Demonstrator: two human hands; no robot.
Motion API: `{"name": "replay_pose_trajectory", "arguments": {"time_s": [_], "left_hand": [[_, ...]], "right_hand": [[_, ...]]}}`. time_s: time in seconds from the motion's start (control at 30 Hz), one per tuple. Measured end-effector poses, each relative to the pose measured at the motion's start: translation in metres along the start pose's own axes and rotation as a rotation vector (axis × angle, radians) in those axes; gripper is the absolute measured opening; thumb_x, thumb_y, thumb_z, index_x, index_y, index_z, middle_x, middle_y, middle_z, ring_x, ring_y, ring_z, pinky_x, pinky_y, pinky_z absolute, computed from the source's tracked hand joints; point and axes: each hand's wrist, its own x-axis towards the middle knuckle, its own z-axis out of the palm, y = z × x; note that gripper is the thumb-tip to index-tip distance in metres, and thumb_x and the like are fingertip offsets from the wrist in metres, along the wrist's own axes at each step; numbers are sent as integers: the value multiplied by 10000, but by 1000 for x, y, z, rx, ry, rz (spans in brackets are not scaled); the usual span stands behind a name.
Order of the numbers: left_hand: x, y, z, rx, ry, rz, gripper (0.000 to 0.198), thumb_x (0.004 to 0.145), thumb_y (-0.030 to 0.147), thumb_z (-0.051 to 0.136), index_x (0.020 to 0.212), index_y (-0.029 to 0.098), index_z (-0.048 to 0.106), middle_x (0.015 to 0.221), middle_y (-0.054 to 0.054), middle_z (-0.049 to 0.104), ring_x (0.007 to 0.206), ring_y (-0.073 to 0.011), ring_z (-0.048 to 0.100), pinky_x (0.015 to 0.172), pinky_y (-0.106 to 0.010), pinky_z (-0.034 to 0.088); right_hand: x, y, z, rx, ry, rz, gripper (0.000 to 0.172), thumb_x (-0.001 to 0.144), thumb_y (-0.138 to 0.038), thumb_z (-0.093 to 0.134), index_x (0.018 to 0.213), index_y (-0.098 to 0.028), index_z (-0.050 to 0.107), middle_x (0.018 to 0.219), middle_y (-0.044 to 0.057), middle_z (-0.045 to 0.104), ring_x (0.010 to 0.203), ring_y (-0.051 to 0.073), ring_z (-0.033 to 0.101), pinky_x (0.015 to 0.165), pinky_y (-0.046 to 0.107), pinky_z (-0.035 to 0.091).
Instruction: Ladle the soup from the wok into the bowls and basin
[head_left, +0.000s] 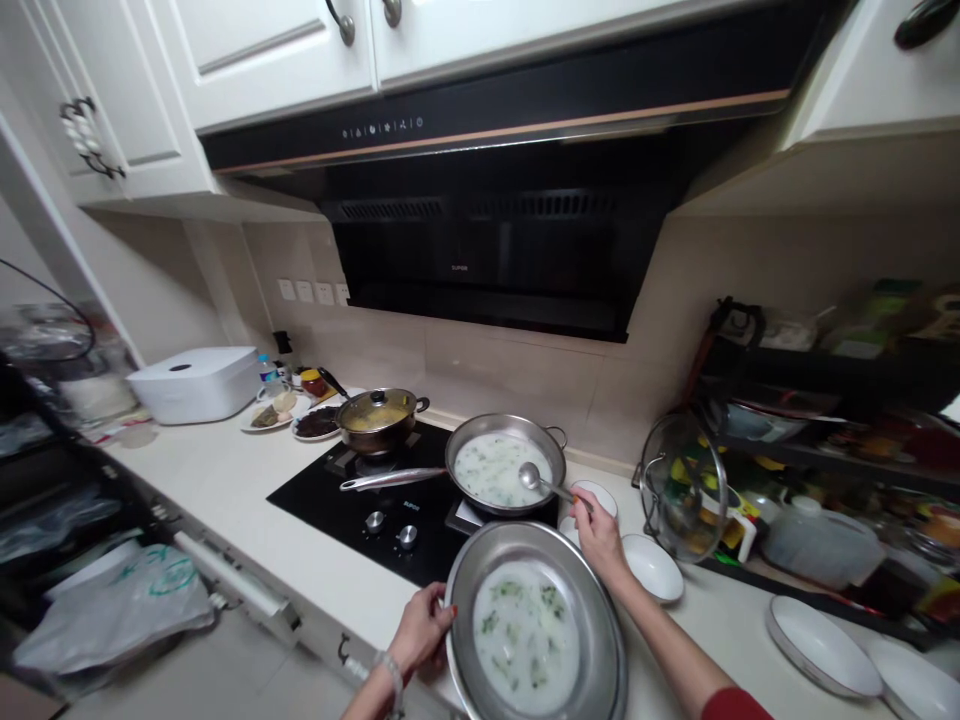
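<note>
My left hand (426, 628) grips the left rim of a wide steel basin (602, 622), which tilts toward me over the counter's front edge. White soup with green leafy bits (527, 640) fills its bottom. My right hand (598, 535) is closed around the handle of a metal ladle (531, 477). The ladle's bowl is over the white soup in a steel frying pan (504, 505) on the right burner. That pan's long handle (394, 479) points left. A small white bowl (598, 498) stands just behind my right hand, partly hidden by it.
A lidded pan (377, 420) sits on the left burner of the black hob (330, 500). White bowls (652, 568) stand right of my forearm. A glass lid (684, 487) leans against the crowded rack (795, 460). Plates of food (316, 423) and a white box (196, 388) are left. The range hood (487, 250) hangs above.
</note>
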Motion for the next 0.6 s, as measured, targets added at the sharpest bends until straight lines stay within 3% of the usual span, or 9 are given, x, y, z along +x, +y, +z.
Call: {"name": "replay_pose_trajectory", "arguments": {"time_s": [0.13,0.3,0.6], "left_hand": [[1,0,-1,10,0,-3,324,708,397,533,917,150,537,485,71,459,322,-91,424,337,-213,307],[1,-2,-3,35,14,11,344,702,390,543,929,133,562,505,60,475,350,-94,428,366,-220,323],[0,-1,-2,-4,-1,3,277,724,320,515,925,132,542,496,62,464,336,-98,426,349,-221,315]], "right_hand": [[5,0,11,115,22,107,340,771,-431,490,954,-174,615,600,18,609,492,167,536,493,283,445],[9,-5,13,329,176,301,375,708,-489,563,896,-165,581,521,-17,568,408,133,467,390,243,369],[8,-15,1,323,169,283,372,720,-485,558,916,-170,578,549,-15,573,445,144,470,416,256,365]]}}
